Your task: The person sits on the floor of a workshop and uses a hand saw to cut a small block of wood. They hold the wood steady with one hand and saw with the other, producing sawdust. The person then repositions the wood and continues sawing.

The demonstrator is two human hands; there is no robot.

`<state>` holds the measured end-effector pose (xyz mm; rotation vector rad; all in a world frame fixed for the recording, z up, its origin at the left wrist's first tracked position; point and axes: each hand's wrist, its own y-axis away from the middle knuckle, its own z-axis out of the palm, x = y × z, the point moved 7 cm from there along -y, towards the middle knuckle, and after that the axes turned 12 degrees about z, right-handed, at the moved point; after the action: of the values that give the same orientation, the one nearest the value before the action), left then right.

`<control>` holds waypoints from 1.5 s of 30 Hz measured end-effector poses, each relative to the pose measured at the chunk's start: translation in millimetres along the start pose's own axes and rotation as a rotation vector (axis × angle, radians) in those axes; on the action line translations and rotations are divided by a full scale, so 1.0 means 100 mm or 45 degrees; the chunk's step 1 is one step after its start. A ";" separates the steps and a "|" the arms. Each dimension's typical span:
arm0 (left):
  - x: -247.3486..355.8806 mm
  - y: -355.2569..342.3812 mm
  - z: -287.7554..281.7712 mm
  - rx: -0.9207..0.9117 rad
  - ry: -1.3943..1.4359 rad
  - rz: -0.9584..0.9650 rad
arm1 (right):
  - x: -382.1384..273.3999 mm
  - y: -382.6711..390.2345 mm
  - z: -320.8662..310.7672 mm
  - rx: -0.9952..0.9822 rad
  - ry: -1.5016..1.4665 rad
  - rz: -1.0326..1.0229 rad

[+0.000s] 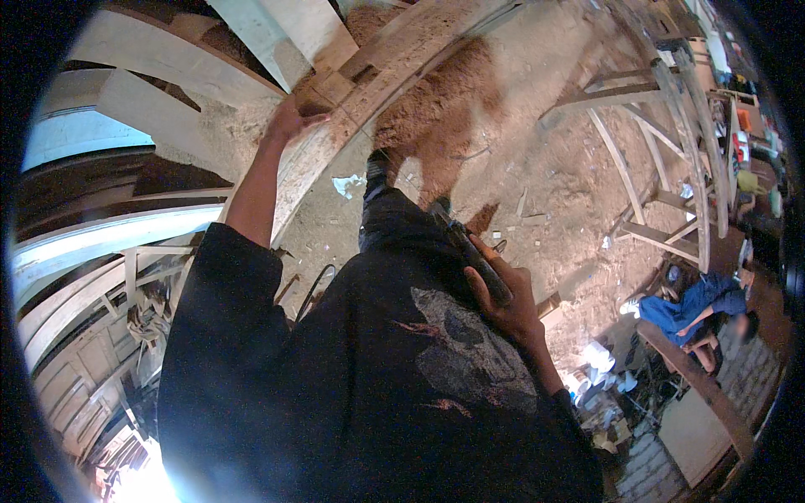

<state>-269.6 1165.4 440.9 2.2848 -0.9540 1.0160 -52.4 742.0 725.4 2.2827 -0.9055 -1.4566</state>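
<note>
Left hand (289, 126): your grip touches the worktop; can't tell whether it pinches wood.
Worktop (381, 94): long wooden edge, left of the tool.
Dark tool (471, 256): before your shirt, long axis slanting up-left.
Right hand (513, 302): nearer; your grip wraps the tool.

Woodworking shop: stacked planks (168, 54), panelled door (69, 390), timber trestle (617, 163), debris-strewn floor (570, 226).

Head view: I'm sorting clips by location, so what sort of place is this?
Most likely a woodworking shop: long boards lie at upper left, what looks like a panelled door shows at lower left, and brown, sawdust-like dust lies on the floor.
</note>
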 end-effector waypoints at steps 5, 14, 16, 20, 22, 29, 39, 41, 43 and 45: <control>0.14 0.03 -0.04 0.032 -0.008 -0.009 | 0.05 -0.16 0.13 -0.060 0.019 0.062; -0.04 0.09 -0.12 0.108 -0.231 -0.065 | -0.05 -0.19 0.14 -0.052 -0.040 0.010; -0.14 0.08 -0.04 0.110 -0.228 -0.036 | -0.05 -0.20 0.13 -0.014 -0.013 0.037; 0.24 0.04 -0.03 0.019 -0.169 -0.011 | 0.07 -0.17 0.11 0.070 0.050 0.027; 0.18 0.04 -0.01 -0.043 -0.186 -0.064 | 0.05 -0.18 0.12 0.052 0.031 0.012; -0.70 -0.01 0.16 -0.059 -0.287 -0.190 | -0.24 -0.41 0.33 0.001 0.176 -0.120; -0.26 0.05 0.05 0.055 -0.182 -0.112 | -0.55 -0.56 0.25 -0.089 0.182 -0.041; -0.25 0.03 0.05 0.038 -0.161 -0.092 | -0.41 -0.34 0.20 -0.032 0.167 0.017; -0.23 -0.01 0.04 0.020 -0.128 -0.072 | -0.46 -0.59 0.27 -0.060 0.095 -0.002; -0.21 -0.04 0.08 0.006 -0.101 -0.061 | -0.54 -0.84 0.41 -0.139 0.068 0.067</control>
<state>-272.5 1171.2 419.2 2.3556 -0.9249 0.9146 -74.9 844.2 699.7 2.1913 -0.8429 -1.3809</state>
